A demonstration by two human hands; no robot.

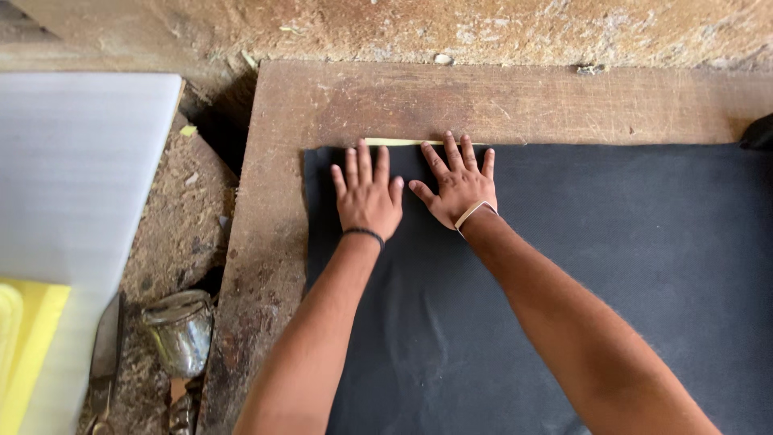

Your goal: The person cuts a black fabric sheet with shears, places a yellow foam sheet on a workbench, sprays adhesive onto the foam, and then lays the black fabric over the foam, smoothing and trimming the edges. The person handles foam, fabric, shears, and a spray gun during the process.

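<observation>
Two hands pressing dark sheet flat on wooden board

Left hand (368,196) & right hand (459,184) are lying open, palms down, fingers spread, gripping nothing, side by side at the black fabric sheet (612,266) far edge. Sheet is spreading toward the person & to the right; a thin pale strip (400,142) is running left-right just past the fingertips, nearer the left hand. Bare wooden board (274,201) is showing left & beyond; a metal tin (179,330) is sitting on the ground at left.

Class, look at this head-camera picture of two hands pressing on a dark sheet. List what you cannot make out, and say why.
- Yellow strip, head view: the right hand and the black sheet cover part of it, so its length is unknown.
- Black sheet: cut off by the right and bottom edges.
- Dark object: cut off by the right edge.
- Left hand: palm hidden.
</observation>
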